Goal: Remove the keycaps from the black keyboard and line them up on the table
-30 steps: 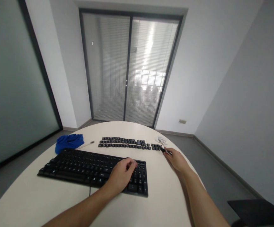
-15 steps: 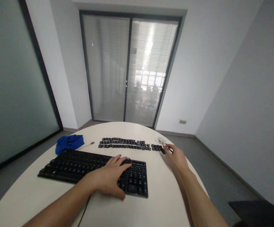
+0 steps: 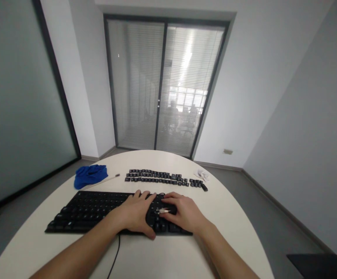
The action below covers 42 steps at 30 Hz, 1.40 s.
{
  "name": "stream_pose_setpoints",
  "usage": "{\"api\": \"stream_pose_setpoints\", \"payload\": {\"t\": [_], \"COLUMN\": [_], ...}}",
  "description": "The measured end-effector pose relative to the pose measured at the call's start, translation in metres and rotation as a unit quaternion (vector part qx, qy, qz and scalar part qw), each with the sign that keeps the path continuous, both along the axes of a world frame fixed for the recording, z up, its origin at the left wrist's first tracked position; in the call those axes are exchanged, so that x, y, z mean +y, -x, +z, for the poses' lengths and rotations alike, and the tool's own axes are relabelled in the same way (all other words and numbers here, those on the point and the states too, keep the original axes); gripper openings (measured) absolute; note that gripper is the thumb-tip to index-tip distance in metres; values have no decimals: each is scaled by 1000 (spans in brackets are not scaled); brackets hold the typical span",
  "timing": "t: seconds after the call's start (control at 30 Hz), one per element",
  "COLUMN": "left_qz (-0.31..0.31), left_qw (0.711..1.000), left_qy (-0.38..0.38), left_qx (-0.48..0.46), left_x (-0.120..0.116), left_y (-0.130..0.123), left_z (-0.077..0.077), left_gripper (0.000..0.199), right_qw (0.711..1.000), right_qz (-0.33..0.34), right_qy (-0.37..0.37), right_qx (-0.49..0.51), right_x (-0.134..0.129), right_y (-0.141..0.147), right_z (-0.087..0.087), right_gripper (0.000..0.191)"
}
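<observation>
A black keyboard (image 3: pixel 95 207) lies across the near part of the table. My left hand (image 3: pixel 136 213) rests on it with the fingers spread, right of its middle. Over the number-pad end, my right hand (image 3: pixel 182 211) grips a slim pale tool (image 3: pixel 164 210), whose end points left toward the keys. The tool's exact kind is too small to make out. Beyond the keyboard, loose black keycaps (image 3: pixel 153 177) lie in rows. My hands hide part of the keyboard's right side.
A blue cloth (image 3: pixel 91 175) lies at the left with a thin brush (image 3: pixel 107 179) beside it. Crumpled white tissue (image 3: pixel 202 174) sits at the far right of the round table (image 3: pixel 229 209). A black cable (image 3: pixel 114 255) runs toward me. Glass doors with blinds (image 3: pixel 156 85) stand behind.
My right hand has moved left with the slim tool, from the far keycaps to the keyboard's right end. The keyboard has turned slightly and its right end sits farther right. My left hand stays on it.
</observation>
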<state>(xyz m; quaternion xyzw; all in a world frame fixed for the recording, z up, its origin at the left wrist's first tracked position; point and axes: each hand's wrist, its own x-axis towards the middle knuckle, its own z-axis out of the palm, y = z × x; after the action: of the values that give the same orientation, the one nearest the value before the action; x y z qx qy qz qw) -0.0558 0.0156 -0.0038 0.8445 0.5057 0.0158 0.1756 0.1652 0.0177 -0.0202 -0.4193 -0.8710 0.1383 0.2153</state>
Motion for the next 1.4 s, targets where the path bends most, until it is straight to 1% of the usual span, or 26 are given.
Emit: {"api": "stream_pose_setpoints", "payload": {"t": [0.1,0.23,0.33,0.47,0.57,0.7,0.77,0.83,0.87,0.93,0.97,1.0,1.07,1.1,1.13,1.2,1.27,1.33,1.4], "left_qz": [-31,-65,-84,-70,-47,-13,-16,-34,-44,-57,-61,-66,-80,-89,-93,-79,-52,-28,-14], "left_qw": [999,997,995,996,997,997,998,999,999,998,998,997,994,991,988,984,980,980,981], "left_qy": [1,36,53,60,50,61,57,40,30,7,-3,-14,-31,-35,-37,-32,-43,-32,-5], "left_qx": [-18,-18,-11,10,18,35,25,9,1,-11,-19,-31,-68,-91,-115,-158,-186,-192,-196], "left_x": [-1,-2,-2,-4,-4,-3,-2,0,1,3,4,5,6,6,7,6,4,2,1], "left_y": [-1,4,7,9,11,14,15,15,14,14,14,14,17,20,24,35,48,61,70], "left_z": [2,6,11,15,13,9,9,8,8,5,3,1,-6,-10,-14,-22,-29,-33,-34], "left_gripper": [120,122,124,125,126,130,127,121,118,117,118,119,118,116,114,108,102,105,107], "right_qw": [1000,999,999,997,994,988,984,979,978,983,985,984,982,984,987,991,989,984,969], "right_qz": [2,6,-1,-24,-62,-109,-135,-158,-164,-160,-158,-166,-170,-151,-130,-106,-98,-87,-74], "right_qy": [18,40,53,71,88,109,116,118,114,84,73,59,71,71,55,37,41,60,119], "right_qx": [-7,-8,-10,-3,1,-12,-29,-52,-60,-39,-18,6,49,63,77,80,98,142,201], "right_x": [3,7,5,-4,-9,-12,-12,-13,-13,-13,-12,-11,-7,-5,-2,4,11,18,25], "right_y": [-6,-20,-33,-62,-93,-135,-149,-152,-149,-135,-124,-111,-81,-65,-49,-19,7,28,42], "right_z": [2,8,14,16,15,14,17,23,27,35,39,42,49,52,54,57,54,45,30], "right_gripper": [40,38,36,34,36,40,40,39,38,34,39,46,56,58,60,62,60,50,44]}}
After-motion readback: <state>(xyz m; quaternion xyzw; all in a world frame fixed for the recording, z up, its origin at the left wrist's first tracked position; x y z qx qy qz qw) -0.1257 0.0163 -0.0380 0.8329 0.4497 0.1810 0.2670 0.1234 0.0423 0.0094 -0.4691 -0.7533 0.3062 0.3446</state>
